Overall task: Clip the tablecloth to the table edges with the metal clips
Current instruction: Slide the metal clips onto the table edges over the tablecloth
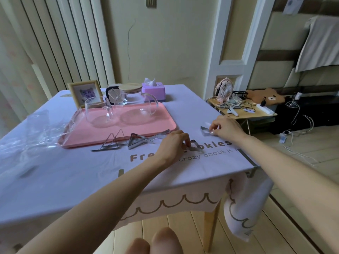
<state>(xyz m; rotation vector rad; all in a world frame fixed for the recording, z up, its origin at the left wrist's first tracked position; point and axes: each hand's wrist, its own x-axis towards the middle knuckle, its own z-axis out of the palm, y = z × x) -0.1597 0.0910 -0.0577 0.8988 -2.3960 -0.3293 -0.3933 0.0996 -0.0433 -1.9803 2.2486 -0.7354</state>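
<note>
One metal clip (195, 143) pinched in left hand (173, 146) fingers; right hand (226, 128) pinches another clip (204, 131)

My left hand (174, 143) hides part of the metal clip (196, 143) its fingers (187, 142) curl on, along with the middle letters of the print (218, 143) on the tablecloth (64, 180). My right hand (226, 128) covers one end of the second metal clip (204, 131). The tablecloth runs off the left edge, and the writing in the picture frame (86, 95) is too small to read.
</note>
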